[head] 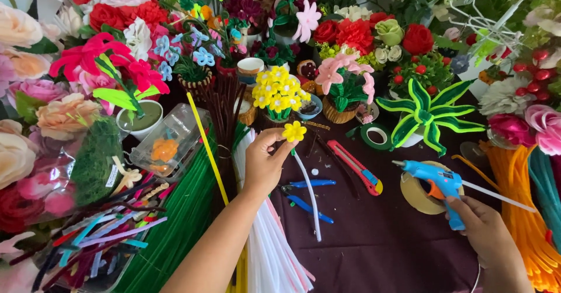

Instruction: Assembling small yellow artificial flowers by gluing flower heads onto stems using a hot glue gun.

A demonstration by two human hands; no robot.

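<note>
My left hand [264, 163] pinches a small yellow flower [294, 132] made of fuzzy craft wire, held up above the dark cloth, with a long white stem [310, 192] hanging down from it. My right hand [482, 230] grips the handle of a blue hot glue gun [437, 183], nozzle pointing left toward the flower, a clear glue stick [498, 197] jutting out the back. The nozzle is a hand's width from the flower, apart from it.
Bundles of green [175, 223], white [274, 252] and orange [526, 211] craft wire lie on the cloth. A red utility knife [355, 167], blue-handled pliers [308, 195], green tape roll [376, 135] and a tape ring [416, 195] lie nearby. Pots of handmade flowers crowd the back and left.
</note>
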